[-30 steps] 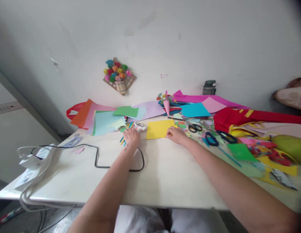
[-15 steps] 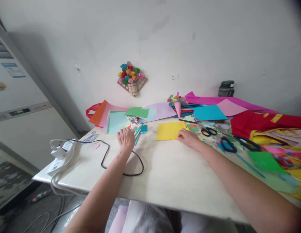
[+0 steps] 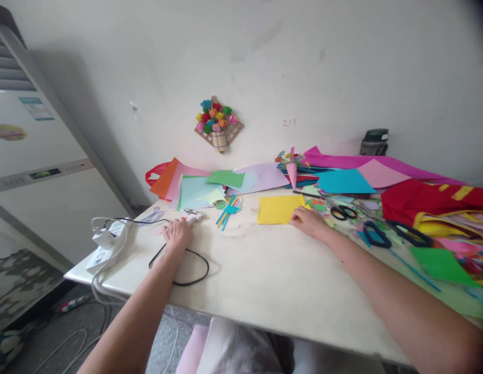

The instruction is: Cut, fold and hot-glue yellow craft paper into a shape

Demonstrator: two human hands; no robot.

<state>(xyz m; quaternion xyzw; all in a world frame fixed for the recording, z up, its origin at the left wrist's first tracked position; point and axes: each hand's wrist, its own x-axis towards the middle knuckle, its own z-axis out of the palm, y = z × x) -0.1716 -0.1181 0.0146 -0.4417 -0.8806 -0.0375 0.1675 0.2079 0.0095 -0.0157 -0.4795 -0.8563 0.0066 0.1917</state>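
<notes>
My left hand [image 3: 177, 232] is closed around a white glue gun [image 3: 193, 216] at the left of the table; its black cable [image 3: 205, 270] loops out below my wrist. Fingers hide most of the tool's body. A sheet of yellow paper [image 3: 278, 210] lies flat near the middle, its right edge curled up. That edge is pinched by my right hand [image 3: 308, 222]. Between the two hands lies a small bundle of blue and yellow paper strips [image 3: 229, 210].
Coloured sheets [image 3: 198, 189] lie along the wall beside a pink paper cone with flowers [image 3: 291, 174]. Black-handled scissors [image 3: 343, 212], larger scissors [image 3: 408, 234] and paper scraps lie at right. A power strip [image 3: 108, 244] sits at the left edge.
My left hand has moved left and slightly toward me with the glue gun, away from the paper strips, now uncovered. My right hand stays at the yellow paper's edge. The view has shifted slightly left.
</notes>
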